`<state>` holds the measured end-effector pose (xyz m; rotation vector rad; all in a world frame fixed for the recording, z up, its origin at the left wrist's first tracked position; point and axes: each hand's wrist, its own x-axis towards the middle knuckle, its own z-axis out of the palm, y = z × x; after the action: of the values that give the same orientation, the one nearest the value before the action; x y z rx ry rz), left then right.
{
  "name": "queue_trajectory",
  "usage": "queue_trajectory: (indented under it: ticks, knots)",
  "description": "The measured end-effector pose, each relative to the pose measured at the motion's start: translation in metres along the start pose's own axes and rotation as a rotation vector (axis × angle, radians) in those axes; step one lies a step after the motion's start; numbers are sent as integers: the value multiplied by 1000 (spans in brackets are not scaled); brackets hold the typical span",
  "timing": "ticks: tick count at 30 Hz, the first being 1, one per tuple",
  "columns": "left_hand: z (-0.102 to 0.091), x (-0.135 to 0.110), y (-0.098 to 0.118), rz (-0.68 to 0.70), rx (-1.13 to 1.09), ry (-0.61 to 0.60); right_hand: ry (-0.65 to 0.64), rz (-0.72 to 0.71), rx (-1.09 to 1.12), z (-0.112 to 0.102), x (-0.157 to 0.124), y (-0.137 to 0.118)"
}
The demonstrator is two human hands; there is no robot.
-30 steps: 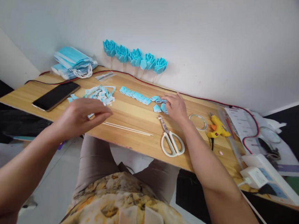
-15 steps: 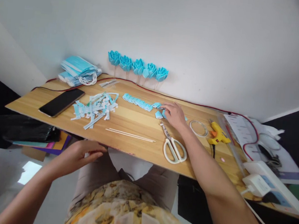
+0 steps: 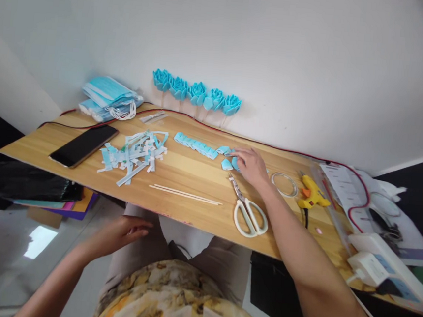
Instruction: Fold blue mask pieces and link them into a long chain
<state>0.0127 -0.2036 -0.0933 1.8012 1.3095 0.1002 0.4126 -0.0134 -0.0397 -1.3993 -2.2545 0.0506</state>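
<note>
L hand (image 3: pixel 119 237) has come down off the table (image 3: pixel 191 174) since 1 sec ago, when it hovered by the scraps; it's now below the front edge, a touch lower than ½ sec ago. R hand (image 3: pixel 251 167) has stayed put at the loose folded blue pcs (image 3: pixel 226 165). R fingers (image 3: pixel 239 152) bent, tips down on or just over those pcs; can't tell if they're pinching one, or how wide the thumb gap is, as the hand covers part of it. L fingers (image 3: pixel 141 227) half-curled w/ a small gap to the thumb, nothing seen in them. Loose pcs lie under & just in front of the R fingertips; row of overlapping folded pcs (image 3: pixel 195 145) runs off to their left, near end close by. Scissors (image 3: pixel 242 199), white handles, lie nearer the body than the R fingers, blade tips pointing up toward the pcs. Two thin sticks (image 3: pixel 186 194) lie side by side, btwn L & R fingers. Pile of cut strips (image 3: pixel 138 152) is on the table beyond L fingers, phone (image 3: pixel 83 146) left of that, stack of masks (image 3: pixel 108 92) farther back. Five blue flowers (image 3: pixel 197 93) on stems lean on the wall, beyond R fingers & to the left. Right of R fingers: wire ring (image 3: pixel 285 195), then yellow glue gun (image 3: pixel 312 193).
</note>
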Motion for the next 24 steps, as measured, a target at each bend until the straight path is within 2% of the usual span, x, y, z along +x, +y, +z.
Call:
queue_trajectory:
  ticks: [7, 15, 19, 24]
  knots:
    - [15, -9, -21, -46, -14, -10, -1, -16, 17, 3, -2, -2]
    - [21, -17, -35, -82, -37, -4, 27, -1, 20, -3, -6, -5]
    - [26, -17, -58, -118, -47, 1, 51, 17, 23, -8, -14, -4]
    - [42, -12, -102, -193, -88, -22, 97, 15, 48, -12, -26, -2]
